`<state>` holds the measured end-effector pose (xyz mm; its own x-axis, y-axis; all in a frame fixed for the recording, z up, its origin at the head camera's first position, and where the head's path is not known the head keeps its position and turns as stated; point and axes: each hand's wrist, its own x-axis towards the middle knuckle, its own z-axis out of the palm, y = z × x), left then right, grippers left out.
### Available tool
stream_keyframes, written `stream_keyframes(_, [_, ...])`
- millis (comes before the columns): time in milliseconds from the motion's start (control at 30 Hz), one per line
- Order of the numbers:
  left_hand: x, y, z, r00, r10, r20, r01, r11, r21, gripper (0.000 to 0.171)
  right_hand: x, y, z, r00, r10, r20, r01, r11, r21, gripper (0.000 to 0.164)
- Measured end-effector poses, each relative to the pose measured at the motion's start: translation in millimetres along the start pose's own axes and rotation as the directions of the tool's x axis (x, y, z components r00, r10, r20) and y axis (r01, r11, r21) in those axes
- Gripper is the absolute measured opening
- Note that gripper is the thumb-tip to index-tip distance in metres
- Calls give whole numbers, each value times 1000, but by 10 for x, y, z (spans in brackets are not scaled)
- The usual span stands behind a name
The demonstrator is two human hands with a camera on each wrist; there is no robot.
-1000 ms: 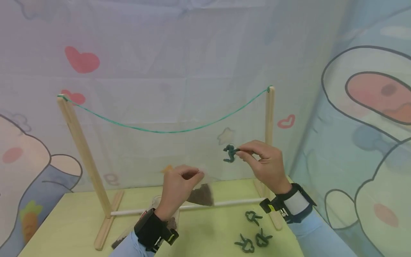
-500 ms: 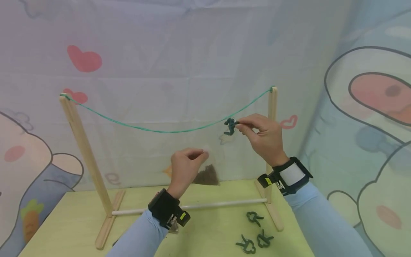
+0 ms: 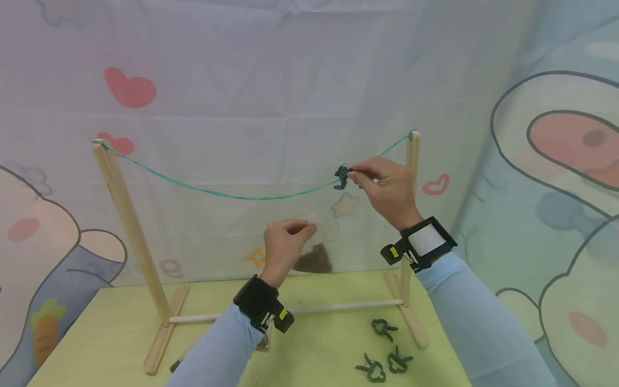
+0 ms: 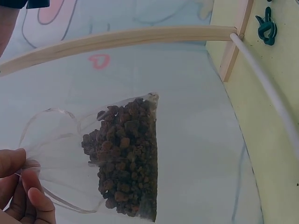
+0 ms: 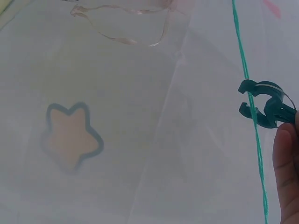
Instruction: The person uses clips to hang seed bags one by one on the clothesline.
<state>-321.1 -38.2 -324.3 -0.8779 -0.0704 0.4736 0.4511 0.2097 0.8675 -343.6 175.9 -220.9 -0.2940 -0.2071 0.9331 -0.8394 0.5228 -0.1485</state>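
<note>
In the head view my right hand (image 3: 389, 188) pinches the handles of a dark green spring plant clip (image 3: 342, 177) at the right part of the green string (image 3: 251, 198). The right wrist view shows the clip's jaws (image 5: 266, 102) spread apart, with the string passing across their mouth. Lower and to the left, my left hand (image 3: 286, 244) pinches the top of a sheer drawstring bag (image 4: 124, 156) between thumb and fingers. Brown lumpy granules fill the bag's bottom, and its ribbon loops hang loose by the fingers. The bag hangs below the string in the head view.
The string sags between two wooden posts (image 3: 130, 226) joined low down by a white rod (image 3: 348, 307). Several more green clips (image 3: 398, 362) lie on the yellow table (image 3: 309, 349) at right. Another bag (image 3: 264, 344) lies partly hidden behind my left forearm.
My right hand has risen with the clip from below the string up to it. My left hand has lifted the bag higher and slightly right.
</note>
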Motion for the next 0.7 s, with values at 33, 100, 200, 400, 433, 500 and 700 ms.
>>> stream_keyframes(33, [4,-6,5,1000,-2,-1,2,1000,3,18,2,8,10,1000,12,10,-12,1000,-4,9])
stream_keyframes(100, [15,-16,14,1000,-2,-2,2,1000,12,17,1,26,28,999,42,29,-42,999,1,9])
stream_keyframes(200, [32,-20,25,1000,3,-6,-3,1000,25,17,-9,47,53,992,102,70,-103,994,19,7])
stream_keyframes(400, [56,-11,44,1000,-16,-1,16,1000,7,18,-61,63,102,949,231,216,-248,967,57,5])
stream_keyframes(433, [61,-10,50,1000,-22,-1,22,1000,4,18,-72,60,110,940,244,239,-266,962,62,5])
stream_keyframes(500, [70,-12,63,1000,-29,-5,29,1000,4,17,-92,55,126,924,263,278,-293,954,69,5])
stream_keyframes(700, [93,-4,108,999,-45,-18,45,999,-3,16,-148,42,161,877,322,358,-370,926,73,7])
